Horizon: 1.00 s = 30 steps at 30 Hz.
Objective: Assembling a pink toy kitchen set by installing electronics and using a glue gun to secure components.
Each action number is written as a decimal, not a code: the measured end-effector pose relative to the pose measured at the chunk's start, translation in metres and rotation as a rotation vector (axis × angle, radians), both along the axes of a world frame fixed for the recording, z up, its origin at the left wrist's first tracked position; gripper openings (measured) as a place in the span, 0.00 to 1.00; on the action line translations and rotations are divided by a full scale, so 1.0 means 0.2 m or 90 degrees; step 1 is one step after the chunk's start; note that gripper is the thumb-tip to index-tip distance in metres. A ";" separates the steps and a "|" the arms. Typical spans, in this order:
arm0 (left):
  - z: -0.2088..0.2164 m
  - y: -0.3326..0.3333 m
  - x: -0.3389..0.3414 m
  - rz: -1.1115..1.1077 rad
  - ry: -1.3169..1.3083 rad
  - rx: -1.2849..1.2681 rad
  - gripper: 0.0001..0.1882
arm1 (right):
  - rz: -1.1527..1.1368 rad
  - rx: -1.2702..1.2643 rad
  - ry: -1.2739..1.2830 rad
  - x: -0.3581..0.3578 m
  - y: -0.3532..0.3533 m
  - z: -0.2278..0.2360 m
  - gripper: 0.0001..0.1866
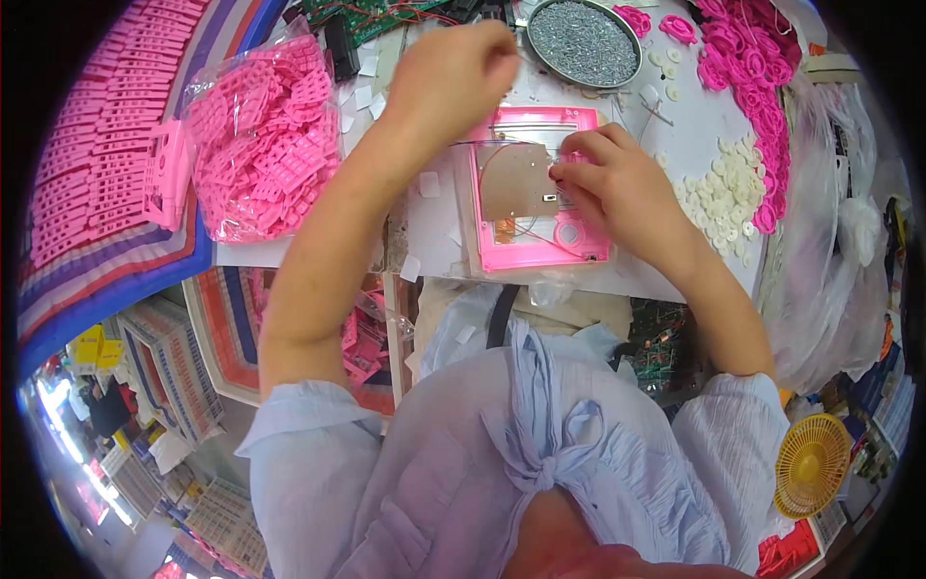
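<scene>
A pink plastic casing [490, 253] lies in front of me on the white worktop. A flat brown circuit board [513, 183] sits inside it, with thin wires running over the lower part. My right hand [617, 183] is bent over the casing's right side, its fingertips pinched together at the board's right edge. Whatever they grip is too small to tell. Beyond the casing's upper left corner, my left hand [458, 72] is raised with curled fingers. It is beside a round metal tray [585, 42] of small screws, and its fingertips are mostly hidden.
A clear bag of pink keypads [265, 145] stands left, near rows of pink parts [116, 125] on striped cloth. White discs [723, 193] and dark pink rings [743, 58] are heaped right. Green circuit boards [386, 19] lie at the back. Plastic bags [839, 241] hang far right.
</scene>
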<state>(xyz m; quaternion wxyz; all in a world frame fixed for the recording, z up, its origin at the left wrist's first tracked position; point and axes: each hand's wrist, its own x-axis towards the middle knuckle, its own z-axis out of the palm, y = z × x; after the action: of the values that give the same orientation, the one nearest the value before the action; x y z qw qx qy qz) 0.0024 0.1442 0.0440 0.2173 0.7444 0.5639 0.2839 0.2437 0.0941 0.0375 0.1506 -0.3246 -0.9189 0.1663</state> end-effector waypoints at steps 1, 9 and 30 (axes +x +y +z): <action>-0.04 -0.01 -0.03 0.040 0.000 0.023 0.14 | 0.006 -0.036 0.002 0.01 0.01 0.01 0.12; -0.19 -0.12 0.01 0.015 0.048 0.162 0.10 | -0.119 -0.087 0.212 -0.04 0.17 0.03 0.09; -0.15 -0.32 0.06 -0.102 -0.030 0.223 0.05 | -0.066 -0.090 0.296 -0.07 0.05 -0.01 0.19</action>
<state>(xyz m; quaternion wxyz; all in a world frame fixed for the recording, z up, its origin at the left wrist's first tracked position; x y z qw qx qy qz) 0.0139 0.0810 0.0130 0.1193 0.8067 0.4392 0.3769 0.2305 0.1044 0.0351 0.3434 -0.3343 -0.8274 0.2927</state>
